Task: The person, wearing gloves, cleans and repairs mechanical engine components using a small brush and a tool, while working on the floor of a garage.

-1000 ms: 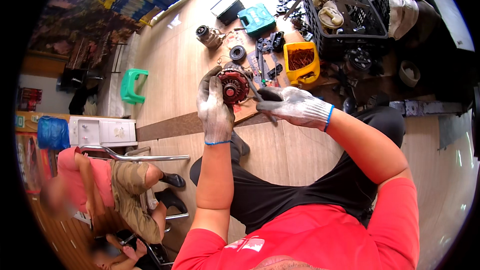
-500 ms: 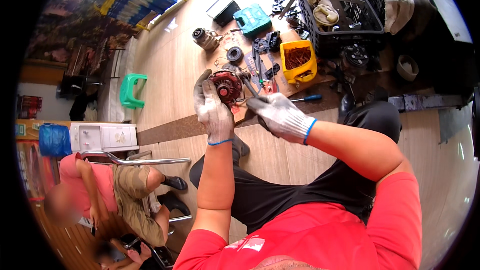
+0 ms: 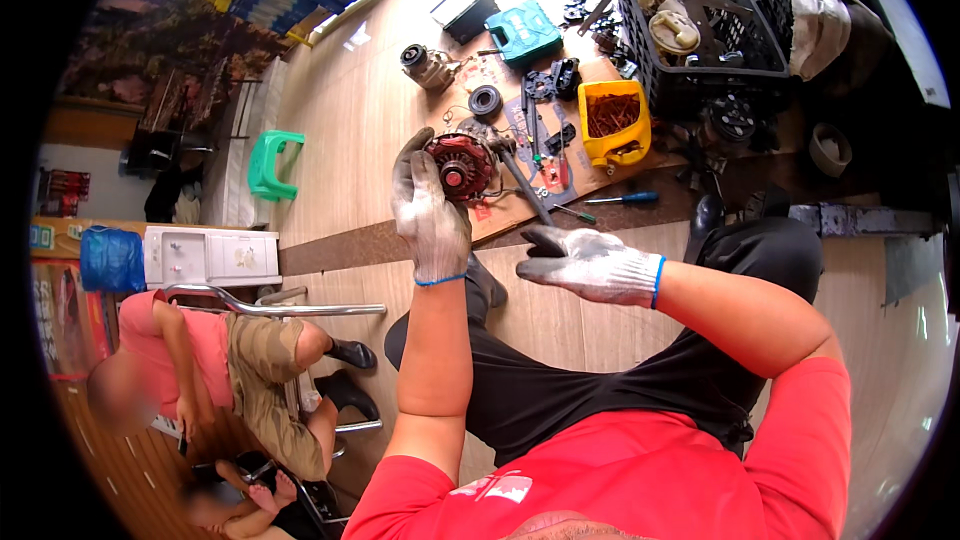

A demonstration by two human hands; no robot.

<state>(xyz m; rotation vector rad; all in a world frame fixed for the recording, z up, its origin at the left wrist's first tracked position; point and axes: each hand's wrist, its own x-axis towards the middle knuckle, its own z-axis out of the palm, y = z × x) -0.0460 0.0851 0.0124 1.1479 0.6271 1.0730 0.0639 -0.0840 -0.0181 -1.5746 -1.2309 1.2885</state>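
Observation:
My left hand (image 3: 436,215), in a white work glove with dark fingertips, grips a round reddish alternator (image 3: 466,168) from its left side. The alternator is held above the cardboard, its ribbed face and round hub turned up. A hammer (image 3: 526,187) with a dark handle slants down and right from the alternator's right side; its head is partly hidden there. Below the handle's end, my right hand (image 3: 592,266), gloved alike, holds nothing. Its thumb and fingers are apart, pointing left, and it does not touch the handle.
A screwdriver with a blue handle (image 3: 640,198) lies right of the hammer. Beyond are a cut yellow jug (image 3: 615,154) of copper-coloured scraps, a teal case (image 3: 526,32), a metal motor (image 3: 428,67) and a black crate (image 3: 712,73). One person (image 3: 200,350) sits at left beside a green stool (image 3: 268,166).
My right hand has let go of the hammer handle and moved right and down, its fingers opening. My left hand still holds the alternator. The whole view has shifted slightly.

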